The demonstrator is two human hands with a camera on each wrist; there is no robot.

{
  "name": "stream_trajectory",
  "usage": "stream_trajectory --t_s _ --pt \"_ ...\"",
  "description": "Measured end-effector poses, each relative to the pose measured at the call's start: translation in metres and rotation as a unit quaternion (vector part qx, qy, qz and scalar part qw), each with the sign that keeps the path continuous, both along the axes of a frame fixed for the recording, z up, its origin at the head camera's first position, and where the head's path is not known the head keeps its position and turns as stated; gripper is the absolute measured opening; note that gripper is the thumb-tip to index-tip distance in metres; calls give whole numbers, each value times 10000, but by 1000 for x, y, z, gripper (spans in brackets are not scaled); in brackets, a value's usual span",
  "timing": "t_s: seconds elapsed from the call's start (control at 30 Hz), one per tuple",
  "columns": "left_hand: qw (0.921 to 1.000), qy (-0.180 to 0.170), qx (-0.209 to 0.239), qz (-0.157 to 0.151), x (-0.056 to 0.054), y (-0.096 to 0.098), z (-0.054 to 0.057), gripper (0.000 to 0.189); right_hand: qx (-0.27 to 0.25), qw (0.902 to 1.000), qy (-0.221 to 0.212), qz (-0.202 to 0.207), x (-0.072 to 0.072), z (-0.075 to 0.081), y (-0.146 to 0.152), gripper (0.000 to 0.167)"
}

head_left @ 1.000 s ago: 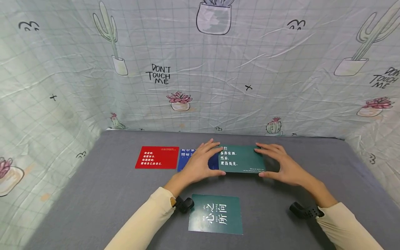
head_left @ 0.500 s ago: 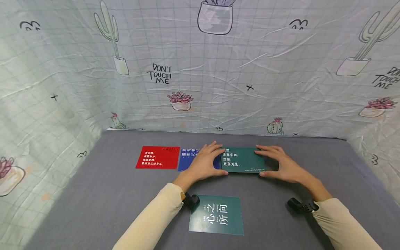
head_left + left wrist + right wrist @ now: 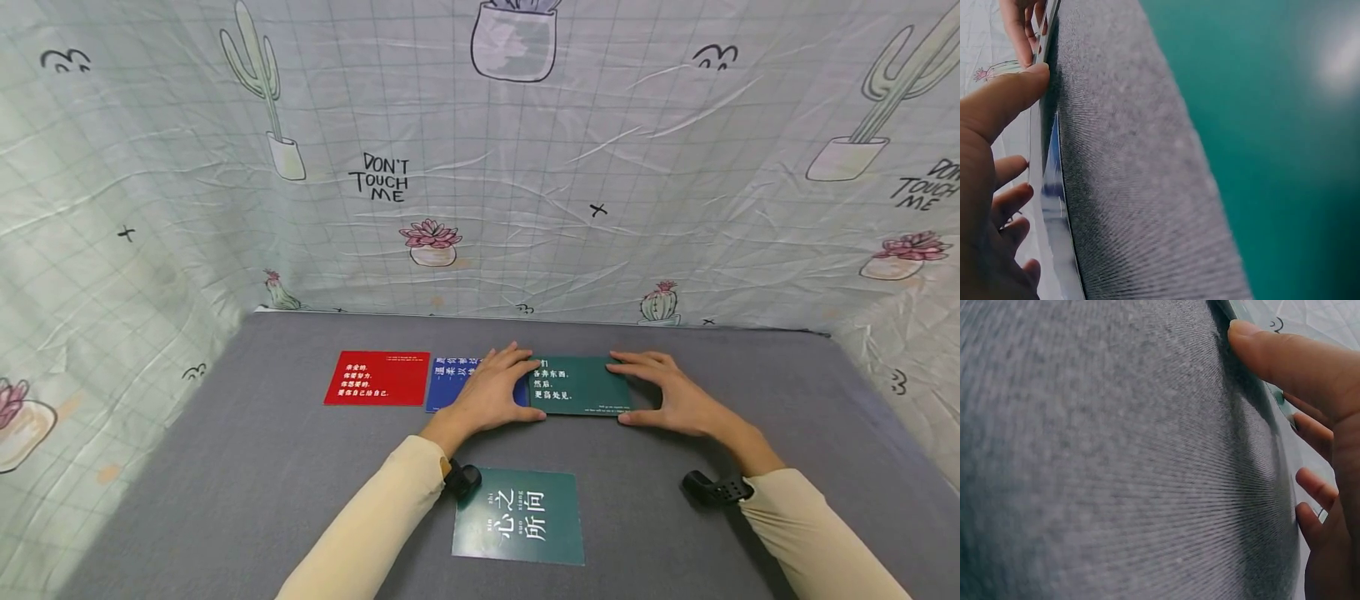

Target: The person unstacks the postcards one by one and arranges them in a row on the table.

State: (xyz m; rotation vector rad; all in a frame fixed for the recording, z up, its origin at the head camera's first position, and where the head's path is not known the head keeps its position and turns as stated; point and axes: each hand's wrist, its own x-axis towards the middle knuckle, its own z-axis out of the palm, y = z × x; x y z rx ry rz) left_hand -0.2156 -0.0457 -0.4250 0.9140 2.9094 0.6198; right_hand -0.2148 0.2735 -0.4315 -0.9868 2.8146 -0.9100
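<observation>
A dark green card with white characters lies at the right end of a row, low over or on the grey table. My left hand pinches its left end, thumb at the near edge and fingers at the far edge. At the right end, my right hand pinches it the same way. Beneath my left hand is a blue card, partly hidden, its right side meeting the green one. Left of that lies a red card. In the left wrist view my left thumb touches the held card's edge.
A second green card lies nearer on the grey table, its upper left corner hidden by the left wrist camera. A cactus-print cloth rises behind the table and along both sides.
The held green card has come down closer to the table, its left edge shifting slightly right. My left hand moved a little right with it, and my right hand slightly left. The other cards stayed put.
</observation>
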Motion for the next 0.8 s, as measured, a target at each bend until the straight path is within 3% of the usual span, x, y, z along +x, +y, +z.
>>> stream_trajectory --t_s 0.3,0.8 --pt "9997 -197 -90 61 0 0 0 78 88 9999 49 -14 -1 -3 0 72" --pt "9993 -179 -299 118 -2 2 -3 79 142 9999 11 -70 1 -5 1 72"
